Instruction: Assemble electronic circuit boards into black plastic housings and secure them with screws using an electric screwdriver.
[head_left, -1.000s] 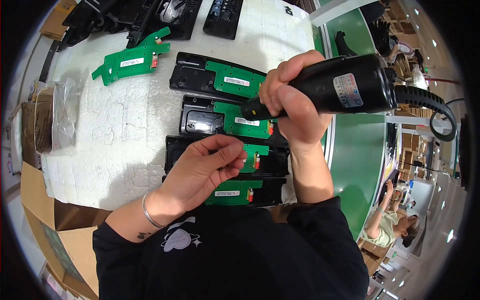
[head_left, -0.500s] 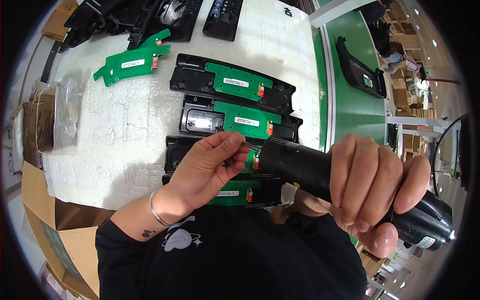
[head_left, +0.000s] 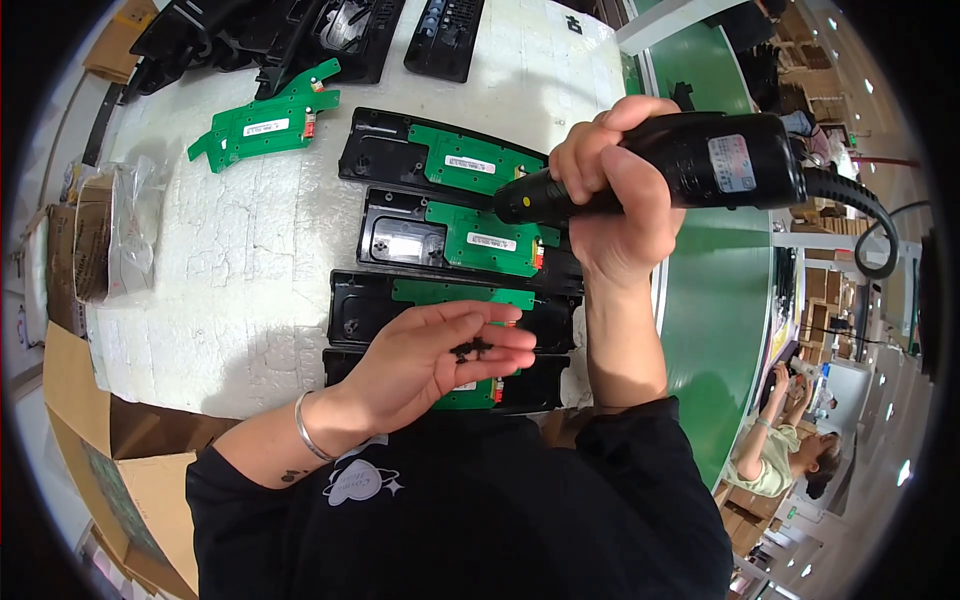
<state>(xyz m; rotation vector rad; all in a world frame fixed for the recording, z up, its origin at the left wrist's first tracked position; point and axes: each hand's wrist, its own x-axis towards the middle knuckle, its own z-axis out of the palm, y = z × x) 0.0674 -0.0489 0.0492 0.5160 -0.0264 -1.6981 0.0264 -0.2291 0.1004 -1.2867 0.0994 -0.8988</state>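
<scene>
The right hand [head_left: 625, 190] is wrapped firmly around an electric screwdriver [head_left: 690, 160], a smooth black plastic cylinder with a pale printed label and a small yellow dot near its nose. A ribbed black cable [head_left: 855, 193] curves away beyond that hand. The nose points left and down at the upper edge of the second green circuit board [head_left: 492, 240], just left of the right hand; whether the bit touches cannot be told.

The left hand [head_left: 425, 355] is palm up and loosely cupped, its fingers slightly spread, with a few tiny dark screws [head_left: 470, 350] lying on them. A smooth metal bangle [head_left: 303, 428] circles its wrist.

Four long, tapered black plastic shells lie in a column: the top shell [head_left: 380, 150] and second shell [head_left: 405, 242] are ahead of the left hand, while the third shell [head_left: 352, 312] and bottom shell [head_left: 540, 388] are partly hidden by it. Each carries a flat green board, and the second has a glossy rectangular recess.

Farther ahead and left of the left hand, loose green boards [head_left: 262, 128] with notched outlines and small red connectors rest on the white desk [head_left: 240, 240], whose surface is wrinkled and cracked. An uncoated brown cardboard box [head_left: 160, 500] stands left of that forearm.
</scene>
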